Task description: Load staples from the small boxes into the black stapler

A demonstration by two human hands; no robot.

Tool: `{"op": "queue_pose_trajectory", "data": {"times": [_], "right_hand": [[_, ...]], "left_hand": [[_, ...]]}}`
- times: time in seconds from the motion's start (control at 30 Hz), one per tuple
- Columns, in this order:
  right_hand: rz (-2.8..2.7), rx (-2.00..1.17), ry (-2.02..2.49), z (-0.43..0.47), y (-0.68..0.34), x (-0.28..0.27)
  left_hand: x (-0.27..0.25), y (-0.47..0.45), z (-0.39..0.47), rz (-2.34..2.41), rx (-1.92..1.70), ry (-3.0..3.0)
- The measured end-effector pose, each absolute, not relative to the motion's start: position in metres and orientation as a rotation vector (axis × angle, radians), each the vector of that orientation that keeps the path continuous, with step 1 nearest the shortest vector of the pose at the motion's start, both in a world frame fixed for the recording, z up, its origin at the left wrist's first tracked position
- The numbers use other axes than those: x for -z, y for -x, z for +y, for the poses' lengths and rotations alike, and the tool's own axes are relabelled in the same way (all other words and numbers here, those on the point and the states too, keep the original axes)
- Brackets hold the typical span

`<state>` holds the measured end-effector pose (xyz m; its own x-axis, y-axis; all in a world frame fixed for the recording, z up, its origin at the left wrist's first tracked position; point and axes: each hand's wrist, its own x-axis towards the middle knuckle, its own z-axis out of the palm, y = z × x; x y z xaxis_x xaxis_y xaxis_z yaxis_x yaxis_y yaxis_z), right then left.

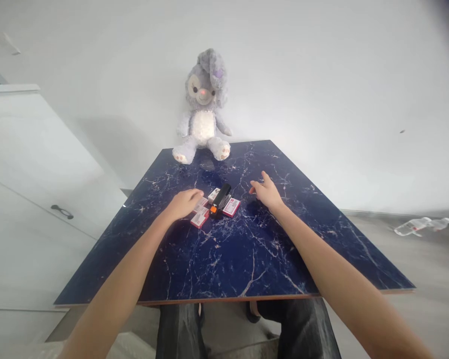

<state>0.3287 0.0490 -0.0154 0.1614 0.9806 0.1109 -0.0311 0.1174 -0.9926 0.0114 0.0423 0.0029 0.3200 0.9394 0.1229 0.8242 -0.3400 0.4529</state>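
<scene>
A black stapler point(221, 197) with an orange end lies across a cluster of small red-and-white boxes on the table's middle. To its right is one box point(231, 207); another box point(199, 217) lies at lower left, and a white one point(213, 194) shows behind it. My left hand point(184, 203) rests at the left edge of the cluster, fingers stretched over a further box point(201, 203); it grips nothing I can see. Right of the boxes, my right hand point(268, 193) is apart from them, fingers spread and holding nothing.
A grey plush rabbit point(203, 124) sits at the far edge of the blue marbled table point(224, 269), against the white wall. At left stands a white cabinet point(33, 199) with a dark handle. Clear plastic bottles point(421, 226) lie on the floor at right.
</scene>
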Motion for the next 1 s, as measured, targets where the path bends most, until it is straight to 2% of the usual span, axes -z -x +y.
{"op": "queue_pose_trajectory", "data": {"times": [0.1, 0.27, 0.5, 0.7, 1.0], "right_hand": [[-1.297, -0.878, 1.119, 0.046, -0.326, 0.013], [-1.702, -0.886, 0.911, 0.030, -0.303, 0.019], [-1.822, -0.821, 1.009, 0.029, -0.290, 0.031], [-1.966, -0.603, 1.144, 0.029, -0.301, 0.020], [-2.173, -0.597, 1.214, 0.027, -0.312, 0.009]], "left_hand": [[-0.004, -0.018, 0.035, 1.475, -0.548, -2.258], [-0.006, -0.020, 0.028, 1.337, -0.465, -2.453], [0.007, -0.024, 0.030, 1.175, -0.436, -2.538], [0.007, -0.027, 0.030, 1.144, -0.431, -2.605], [0.001, -0.026, 0.030, 1.253, -0.475, -2.595]]}}
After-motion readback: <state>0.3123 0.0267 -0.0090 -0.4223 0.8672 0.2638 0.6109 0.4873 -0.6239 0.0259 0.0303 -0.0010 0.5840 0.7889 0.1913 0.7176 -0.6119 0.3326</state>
